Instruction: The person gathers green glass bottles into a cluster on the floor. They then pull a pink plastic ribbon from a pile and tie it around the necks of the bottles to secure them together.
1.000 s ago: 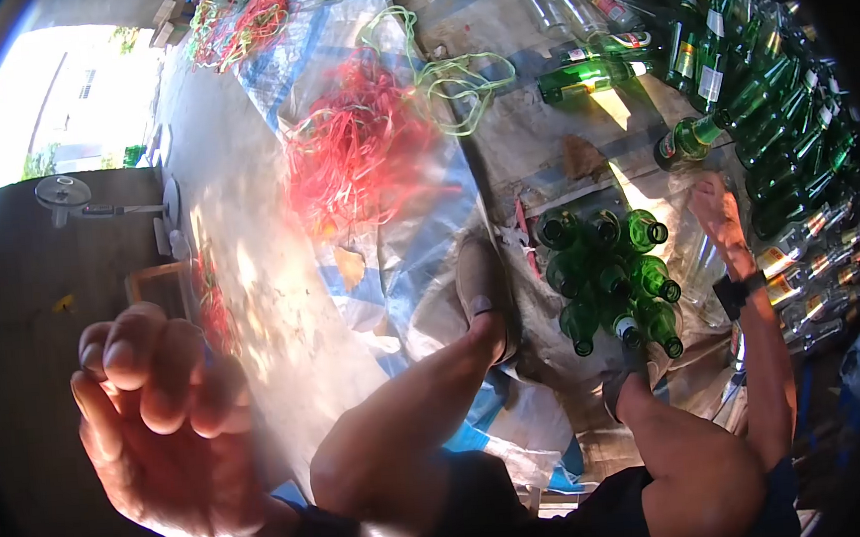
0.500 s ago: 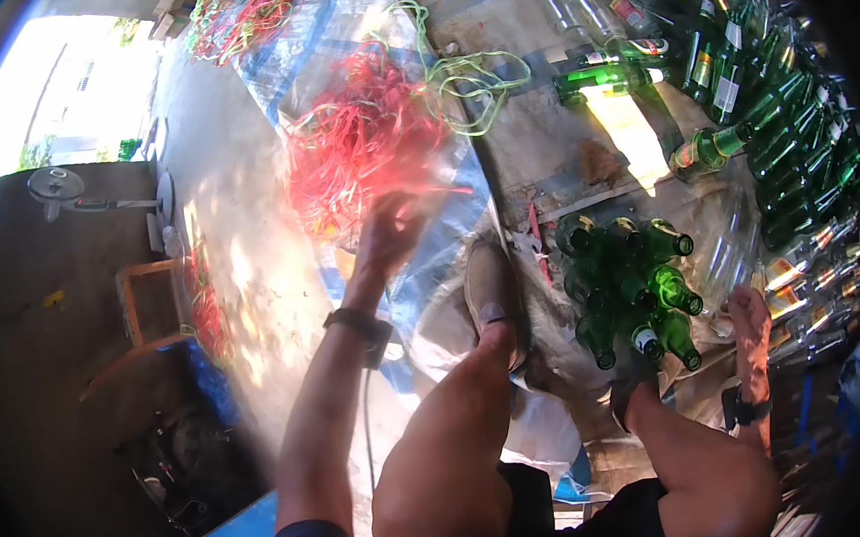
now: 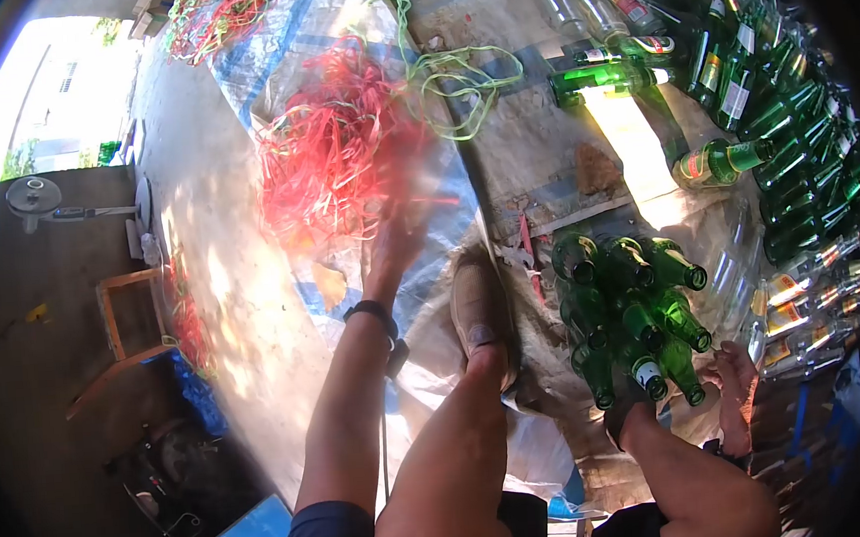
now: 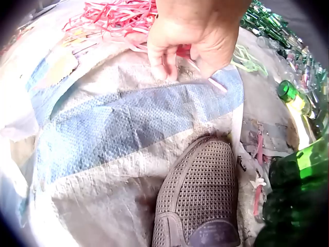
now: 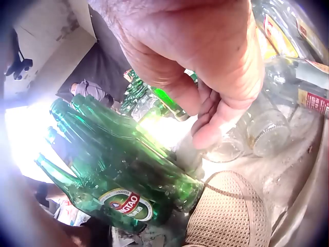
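My left hand is low at the near edge of a tangled pile of red plastic strips. One thin pink strip runs past its thumb, with a gap between thumb and fingers; I cannot tell whether they grip it. In the head view glare blurs these fingers. My right hand hangs to the right of a tight cluster of green beer bottles standing upright on the ground sheet. Its fingers are loosely curled with nothing in them, as the right wrist view shows. A printed label faces out from one bottle.
Many more green bottles lie stacked along the right, with clear labelled bottles below them. One green bottle lies apart. Light green cord loops beyond the pile. My shoe stands between strips and bottle cluster.
My left hand has come down from a raised position close to my head to the red strips. My right hand has drawn back toward me from beside the lone green bottle.
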The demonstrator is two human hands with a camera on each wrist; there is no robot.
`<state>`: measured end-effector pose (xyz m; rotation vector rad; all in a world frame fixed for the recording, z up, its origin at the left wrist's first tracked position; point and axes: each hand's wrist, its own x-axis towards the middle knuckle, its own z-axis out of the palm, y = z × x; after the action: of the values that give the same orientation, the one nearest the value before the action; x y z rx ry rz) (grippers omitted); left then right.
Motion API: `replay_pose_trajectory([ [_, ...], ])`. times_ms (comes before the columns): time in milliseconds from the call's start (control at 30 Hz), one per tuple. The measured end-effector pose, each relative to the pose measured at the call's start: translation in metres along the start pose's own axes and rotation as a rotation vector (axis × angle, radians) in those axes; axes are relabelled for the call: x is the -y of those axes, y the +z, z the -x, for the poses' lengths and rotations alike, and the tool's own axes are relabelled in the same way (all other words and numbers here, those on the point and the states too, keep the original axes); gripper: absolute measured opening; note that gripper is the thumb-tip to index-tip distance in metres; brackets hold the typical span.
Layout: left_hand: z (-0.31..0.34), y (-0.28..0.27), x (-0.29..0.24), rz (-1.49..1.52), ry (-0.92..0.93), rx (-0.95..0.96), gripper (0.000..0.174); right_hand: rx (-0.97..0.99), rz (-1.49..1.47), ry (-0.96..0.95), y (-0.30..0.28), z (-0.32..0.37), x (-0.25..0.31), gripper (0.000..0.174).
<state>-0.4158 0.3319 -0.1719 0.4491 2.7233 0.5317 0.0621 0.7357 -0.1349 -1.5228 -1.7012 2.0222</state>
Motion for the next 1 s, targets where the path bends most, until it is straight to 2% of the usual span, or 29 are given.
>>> replay_pose_trajectory([
  [100, 0.003, 0.005, 0.005, 0.075, -0.017, 0.013, 0.063, 0.007, -0.01, 0.018, 0.002, 0.0, -0.015, 0.029],
  [167, 0.008, 0.011, 0.008, 0.108, -0.025, -0.011, 0.062, -0.075, 0.096, -0.128, 0.019, 0.012, -0.008, 0.027],
  [267, 0.02, 0.014, 0.016, 0.148, 0.006, -0.058, 0.055, -0.068, 0.181, -0.178, 0.049, 0.031, -0.003, 0.027],
  [333, 0.028, 0.017, 0.027, 0.121, 0.052, -0.024, 0.048, -0.046, 0.22, -0.179, 0.07, 0.043, -0.003, 0.027],
  [367, 0.038, 0.009, 0.014, 0.234, 0.025, -0.016, 0.041, -0.037, 0.23, -0.18, 0.075, 0.048, -0.004, 0.027],
  [467, 0.064, 0.003, 0.011, 0.292, -0.001, -0.021, 0.037, -0.03, 0.245, -0.18, 0.089, 0.061, -0.005, 0.027],
  [500, 0.079, -0.002, 0.005, 0.316, 0.025, -0.021, 0.028, -0.03, 0.25, -0.184, 0.09, 0.065, -0.004, 0.027],
  [600, 0.118, -0.007, 0.005, 0.417, 0.009, -0.002, 0.021, -0.032, 0.269, -0.203, 0.091, 0.076, 0.002, 0.027],
  [767, 0.187, -0.063, -0.039, 0.474, 0.031, -0.036, 0.015, -0.066, 0.313, -0.258, 0.078, 0.098, 0.023, 0.027],
  [867, 0.223, -0.086, -0.051, 0.628, 0.072, -0.061, 0.012, -0.157, 0.406, -0.35, 0.063, 0.124, 0.062, 0.027],
  [933, 0.244, -0.096, -0.057, 0.74, 0.05, -0.077, 0.012, -0.269, 0.523, -0.416, 0.071, 0.147, 0.111, 0.027],
  [967, 0.253, -0.105, -0.063, 0.836, 0.036, -0.107, 0.012, -0.278, 0.527, -0.413, 0.072, 0.154, 0.128, 0.027],
  [1000, 0.262, -0.114, -0.068, 0.931, 0.021, -0.136, 0.012, -0.154, 0.344, -0.277, 0.024, 0.115, 0.096, 0.029],
])
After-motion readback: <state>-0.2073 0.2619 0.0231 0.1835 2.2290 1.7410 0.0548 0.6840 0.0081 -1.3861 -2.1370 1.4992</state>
